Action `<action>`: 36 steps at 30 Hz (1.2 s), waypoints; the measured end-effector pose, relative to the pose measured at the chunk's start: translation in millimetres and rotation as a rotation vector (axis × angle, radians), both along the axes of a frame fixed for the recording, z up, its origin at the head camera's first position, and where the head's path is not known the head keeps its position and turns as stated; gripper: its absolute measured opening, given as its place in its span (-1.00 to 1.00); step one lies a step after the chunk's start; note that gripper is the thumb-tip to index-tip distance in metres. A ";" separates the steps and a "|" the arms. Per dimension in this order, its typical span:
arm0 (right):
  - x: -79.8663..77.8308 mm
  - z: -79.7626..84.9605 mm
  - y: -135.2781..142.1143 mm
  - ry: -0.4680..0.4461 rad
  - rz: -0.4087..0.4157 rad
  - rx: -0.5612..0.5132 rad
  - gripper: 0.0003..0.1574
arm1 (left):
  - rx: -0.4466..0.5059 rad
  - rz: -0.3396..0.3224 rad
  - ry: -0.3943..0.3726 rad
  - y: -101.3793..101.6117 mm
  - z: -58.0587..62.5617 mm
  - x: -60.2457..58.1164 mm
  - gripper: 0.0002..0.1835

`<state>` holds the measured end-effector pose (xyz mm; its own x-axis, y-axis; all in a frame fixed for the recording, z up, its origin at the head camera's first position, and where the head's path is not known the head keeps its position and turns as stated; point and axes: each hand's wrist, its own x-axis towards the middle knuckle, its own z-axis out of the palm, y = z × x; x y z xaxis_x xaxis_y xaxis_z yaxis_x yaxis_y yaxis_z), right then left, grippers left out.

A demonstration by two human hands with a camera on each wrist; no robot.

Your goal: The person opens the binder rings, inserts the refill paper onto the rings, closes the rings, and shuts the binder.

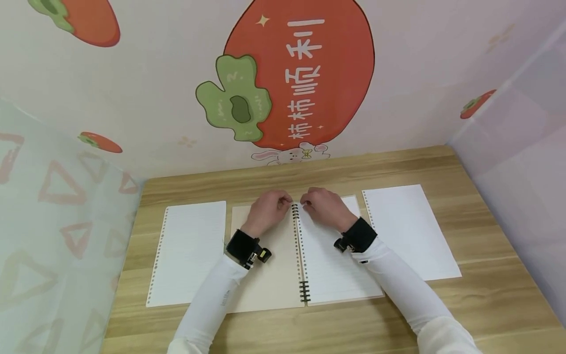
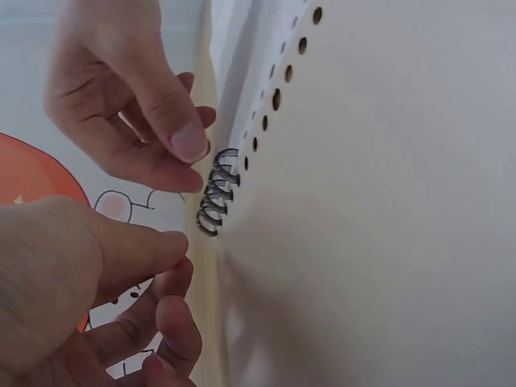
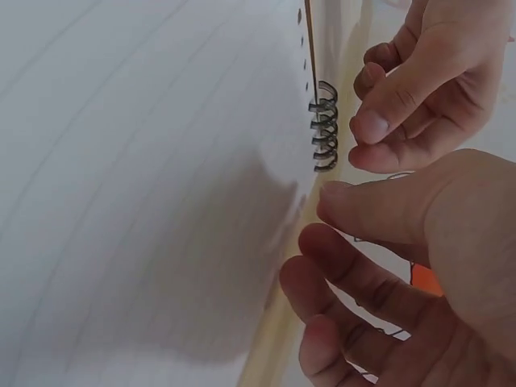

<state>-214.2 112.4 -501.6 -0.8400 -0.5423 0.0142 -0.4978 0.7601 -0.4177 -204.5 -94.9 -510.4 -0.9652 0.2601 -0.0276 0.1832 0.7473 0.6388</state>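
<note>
A loose-leaf notebook lies open on the table, a cream cover on its left and a white lined page on its right. Short dark binder rings hold the spine at the top and the bottom. My left hand is just left of the top rings, thumb and index fingertips close together with nothing seen between them. Opposite it, my right hand has its thumb apart from loosely bent fingers. Both wrist views show the top rings interlocked, fingertips of both hands near their end.
A loose punched lined sheet lies left of the notebook and another white punched sheet lies to its right. The wooden table meets a wall with persimmon pictures at the back, and side walls stand left and right.
</note>
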 end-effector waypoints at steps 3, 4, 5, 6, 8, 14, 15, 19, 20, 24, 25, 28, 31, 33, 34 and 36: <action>-1.9 -4.0 -3.9 0.023 -0.002 -0.021 -0.77 | 0.005 0.001 0.005 1.1 -3.3 -0.9 -0.87; -2.6 -5.4 -5.2 0.027 -0.002 -0.028 -0.78 | 0.008 -0.002 0.008 1.3 -4.2 -1.3 -0.87; -3.3 -6.9 -6.4 0.034 0.000 -0.034 -0.78 | 0.009 -0.004 0.009 1.4 -5.2 -1.7 -0.87; -4.1 -8.3 -7.7 0.040 0.001 -0.039 -0.79 | 0.010 -0.005 0.009 1.5 -5.9 -1.9 -0.88; -5.3 -11.0 -9.9 0.053 0.003 -0.053 -0.80 | 0.012 -0.010 0.009 1.3 -7.1 -1.9 -0.88; -7.5 -18.1 -13.4 0.059 -0.010 -0.084 -0.82 | -0.016 -0.025 0.013 0.0 -9.8 -0.8 -0.86; -7.4 -18.8 -13.6 0.057 -0.011 -0.091 -0.82 | -0.022 -0.026 0.016 -0.1 -10.3 -0.7 -0.86; -6.7 -20.6 -14.2 0.046 -0.018 -0.113 -0.81 | -0.033 -0.025 0.026 0.5 -11.8 -0.6 -0.85; -6.5 -20.9 -14.3 0.045 -0.019 -0.116 -0.81 | -0.035 -0.026 0.029 0.7 -11.8 -0.6 -0.85; -6.8 -22.3 -14.8 0.042 -0.028 -0.122 -0.81 | -0.053 -0.039 0.041 0.9 -13.0 -1.4 -0.86; -6.9 -22.6 -14.8 0.040 -0.031 -0.123 -0.81 | -0.059 -0.043 0.045 0.9 -13.3 -1.8 -0.86; -6.8 -22.7 -14.8 0.033 -0.040 -0.123 -0.82 | -0.077 -0.056 0.056 0.7 -14.0 -3.0 -0.86; -6.8 -22.7 -14.6 0.022 -0.043 -0.126 -0.83 | -0.095 -0.065 0.059 0.8 -13.5 -3.6 -0.87; -6.8 -22.9 -14.5 0.018 -0.043 -0.131 -0.83 | -0.109 -0.070 0.059 1.0 -13.1 -3.9 -0.87; -6.8 -23.0 -14.6 0.017 -0.042 -0.133 -0.83 | -0.114 -0.072 0.060 1.1 -13.0 -3.9 -0.87; -6.9 -23.4 -14.5 0.016 -0.043 -0.136 -0.83 | -0.126 -0.074 0.063 1.3 -13.3 -3.8 -0.87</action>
